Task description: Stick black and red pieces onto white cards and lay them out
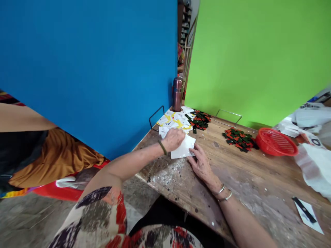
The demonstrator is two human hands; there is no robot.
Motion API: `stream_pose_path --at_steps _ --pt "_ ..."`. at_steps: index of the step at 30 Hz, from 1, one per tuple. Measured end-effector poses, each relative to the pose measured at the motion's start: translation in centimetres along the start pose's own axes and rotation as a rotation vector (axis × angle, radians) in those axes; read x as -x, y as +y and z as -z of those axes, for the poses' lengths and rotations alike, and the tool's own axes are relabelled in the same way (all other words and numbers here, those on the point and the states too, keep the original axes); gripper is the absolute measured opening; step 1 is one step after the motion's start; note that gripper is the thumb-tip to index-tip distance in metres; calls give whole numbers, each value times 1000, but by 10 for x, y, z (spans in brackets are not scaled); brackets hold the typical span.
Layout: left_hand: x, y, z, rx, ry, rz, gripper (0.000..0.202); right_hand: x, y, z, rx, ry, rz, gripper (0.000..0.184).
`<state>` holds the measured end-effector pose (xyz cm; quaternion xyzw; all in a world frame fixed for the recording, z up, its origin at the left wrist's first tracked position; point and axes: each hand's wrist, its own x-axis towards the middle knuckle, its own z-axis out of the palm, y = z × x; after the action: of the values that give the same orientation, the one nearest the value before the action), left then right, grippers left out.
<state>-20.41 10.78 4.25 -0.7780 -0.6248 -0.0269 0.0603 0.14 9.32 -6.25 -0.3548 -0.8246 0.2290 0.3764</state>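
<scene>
A white paper sheet point(183, 148) lies over the wooden table near its corner. My left hand point(174, 138), with a dark bracelet at the wrist, is closed above the sheet's upper left part; what its fingers hold is hidden. At the sheet's right edge, my right hand point(201, 163) grips the paper between thumb and fingers. Behind my left hand is a loose heap of white and yellow printed cards point(172, 119). A pile of black and orange strips point(200, 120) touches that heap on its right.
A thermos point(177, 94) stands at the back corner, between a blue panel point(103, 62) and a green panel point(253, 58). Farther right are another pile of strips point(239, 139), a red plastic basket point(276, 142) and white plastic bags point(314, 165). A black strip lies on a white card point(312, 224).
</scene>
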Motion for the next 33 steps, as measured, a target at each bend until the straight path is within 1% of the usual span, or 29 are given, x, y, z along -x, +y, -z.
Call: stream_pose_path --at_steps 1,2,3,4,5,6,8,11,13,15,18,21,23,24,26,28,30,32,33 --pt "13 6 0 7 -67 -7 30 0 0 0 -5 3 3 41" --pt "21 10 -1 28 -128 -1 34 0 0 -1 -9 7 7 41" --pt "26 10 -1 51 -172 11 42 0 0 -1 -11 11 10 41" --pt "25 8 0 80 -194 32 52 0 0 -1 -11 14 13 40" --pt "20 3 1 111 -189 55 58 0 -1 -1 -9 18 15 40" --pt "10 -4 2 140 -159 80 60 0 -1 -1 -7 21 13 40" --pt "-21 -19 3 190 -60 133 52 0 -3 -1 -3 31 6 39" --pt "-83 -38 -4 202 44 205 33 0 -4 -1 -10 42 0 37" --pt "-124 -45 -12 189 77 251 32 0 -5 -1 -16 47 2 35" --pt "-158 -49 -22 176 79 280 33 0 -6 -2 -21 52 4 33" --pt "-193 -52 -33 151 53 308 34 0 -6 -2 -28 57 0 32" --pt "-208 -53 -36 122 15 302 34 -1 -8 -1 -33 40 -23 31" --pt "-204 -51 -31 104 8 269 35 -2 -9 0 -39 28 -42 30" --pt "-197 -48 -26 98 14 246 36 -3 -10 0 -42 26 -50 30" --pt "-171 -39 -14 78 36 181 37 -3 -11 1 -44 28 -62 30" --pt "-130 -25 -3 27 48 81 33 -3 -12 1 -43 33 -66 30" --pt "-79 -10 3 -18 27 -32 30 -3 -13 1 -40 40 -65 29" --pt "-30 3 3 -10 -36 -119 30 -3 -12 2 -38 40 -58 30" --pt "-10 8 1 4 -68 -143 30 -3 -12 2 -39 38 -54 30"
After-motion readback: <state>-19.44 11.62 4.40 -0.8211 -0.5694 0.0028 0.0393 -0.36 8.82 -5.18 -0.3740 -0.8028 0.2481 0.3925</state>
